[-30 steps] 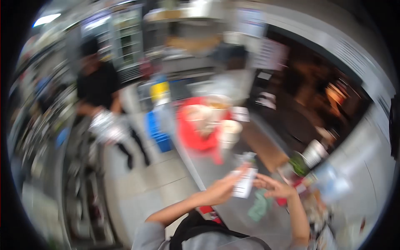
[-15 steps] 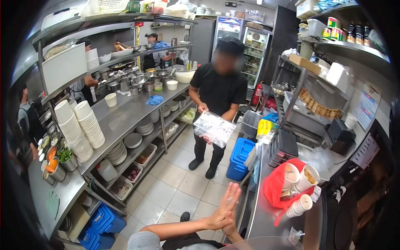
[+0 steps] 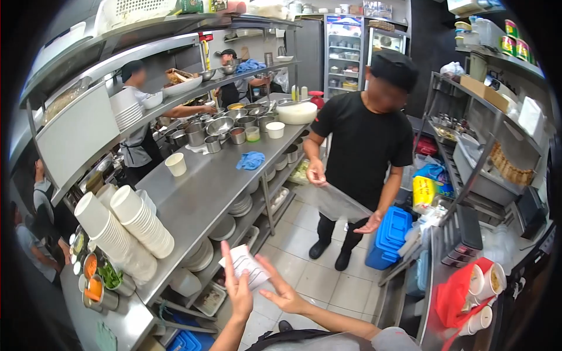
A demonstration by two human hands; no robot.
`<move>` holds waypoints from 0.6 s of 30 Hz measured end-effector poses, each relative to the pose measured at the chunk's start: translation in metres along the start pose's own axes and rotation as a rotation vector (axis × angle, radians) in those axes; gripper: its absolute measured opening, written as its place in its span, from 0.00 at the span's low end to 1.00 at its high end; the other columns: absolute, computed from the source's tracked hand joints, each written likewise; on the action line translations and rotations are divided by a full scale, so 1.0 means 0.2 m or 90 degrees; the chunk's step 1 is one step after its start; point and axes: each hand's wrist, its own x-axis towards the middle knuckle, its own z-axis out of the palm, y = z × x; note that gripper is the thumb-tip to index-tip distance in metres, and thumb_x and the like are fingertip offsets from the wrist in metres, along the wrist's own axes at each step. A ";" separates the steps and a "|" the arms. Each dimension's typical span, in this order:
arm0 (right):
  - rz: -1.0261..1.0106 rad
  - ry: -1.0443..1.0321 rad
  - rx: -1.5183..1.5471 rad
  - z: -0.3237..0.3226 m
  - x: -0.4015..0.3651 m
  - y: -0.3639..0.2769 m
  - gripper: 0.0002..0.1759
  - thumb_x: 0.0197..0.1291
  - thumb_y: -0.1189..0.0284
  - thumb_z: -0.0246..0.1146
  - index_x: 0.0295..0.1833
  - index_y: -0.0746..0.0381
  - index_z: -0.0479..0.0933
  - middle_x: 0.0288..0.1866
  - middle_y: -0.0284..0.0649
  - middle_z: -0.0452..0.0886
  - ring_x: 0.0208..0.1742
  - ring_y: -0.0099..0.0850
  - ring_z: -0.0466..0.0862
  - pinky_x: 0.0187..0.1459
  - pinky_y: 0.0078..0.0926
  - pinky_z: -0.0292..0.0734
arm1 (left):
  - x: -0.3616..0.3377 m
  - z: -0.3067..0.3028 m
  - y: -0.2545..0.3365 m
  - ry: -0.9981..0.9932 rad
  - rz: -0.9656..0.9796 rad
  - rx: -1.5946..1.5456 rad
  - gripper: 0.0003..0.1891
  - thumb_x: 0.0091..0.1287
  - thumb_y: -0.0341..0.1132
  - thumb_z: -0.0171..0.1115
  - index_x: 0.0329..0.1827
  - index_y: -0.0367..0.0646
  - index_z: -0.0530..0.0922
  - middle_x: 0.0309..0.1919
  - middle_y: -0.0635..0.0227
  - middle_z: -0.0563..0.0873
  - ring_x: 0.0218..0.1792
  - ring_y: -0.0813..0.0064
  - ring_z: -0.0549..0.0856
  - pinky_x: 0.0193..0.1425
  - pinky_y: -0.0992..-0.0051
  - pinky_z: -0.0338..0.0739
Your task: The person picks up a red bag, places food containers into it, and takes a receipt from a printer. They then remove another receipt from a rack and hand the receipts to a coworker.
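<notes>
A small white paper slip with dark printed lines is held up in front of me. My left hand grips it, with fingers lying along its left side. My right hand is at the slip's right edge, its fingers stretched out and thumb apart; whether they touch the paper is hard to tell. Facing me, a person in a black shirt and cap holds a clear plastic sheet or bag between two hands, beyond my own.
A steel counter on the left carries stacked white tubs, a blue cloth and metal pots. Blue bins stand on the tiled floor. At right, a red bag holds paper cups. Other people work behind the counter.
My hands have moved left and apart, and the paper slip now shows between them. The facing person appears closer, with the plastic tilted and hanging lower. My view has shifted.
</notes>
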 end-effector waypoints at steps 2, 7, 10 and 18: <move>0.015 -0.059 -0.015 0.02 0.12 0.13 0.28 0.61 0.80 0.54 0.67 0.59 0.60 0.75 0.44 0.44 0.67 0.32 0.63 0.65 0.31 0.56 | 0.12 -0.11 -0.07 0.071 0.032 0.017 0.39 0.58 0.18 0.41 0.74 0.46 0.43 0.68 0.55 0.59 0.62 0.67 0.69 0.63 0.73 0.65; 0.206 0.084 0.224 -0.01 0.48 0.38 0.18 0.62 0.81 0.55 0.59 0.66 0.72 0.58 0.40 0.75 0.56 0.24 0.73 0.57 0.24 0.68 | 0.42 -0.26 -0.18 0.087 0.076 0.172 0.38 0.56 0.17 0.41 0.73 0.40 0.46 0.73 0.64 0.50 0.70 0.65 0.59 0.70 0.72 0.55; 0.212 0.099 0.219 -0.20 0.76 0.58 0.20 0.61 0.81 0.57 0.59 0.66 0.72 0.57 0.40 0.75 0.53 0.23 0.76 0.55 0.23 0.71 | 0.61 -0.31 -0.28 0.012 0.043 0.075 0.33 0.61 0.20 0.47 0.72 0.36 0.50 0.74 0.60 0.40 0.72 0.62 0.51 0.71 0.66 0.52; -0.112 0.273 0.201 -0.97 2.23 0.70 0.24 0.56 0.86 0.56 0.60 0.68 0.70 0.50 0.38 0.78 0.46 0.22 0.78 0.49 0.18 0.74 | 1.57 -0.65 -1.03 0.045 -0.078 0.369 0.35 0.64 0.35 0.58 0.72 0.45 0.52 0.72 0.60 0.50 0.70 0.59 0.58 0.68 0.57 0.58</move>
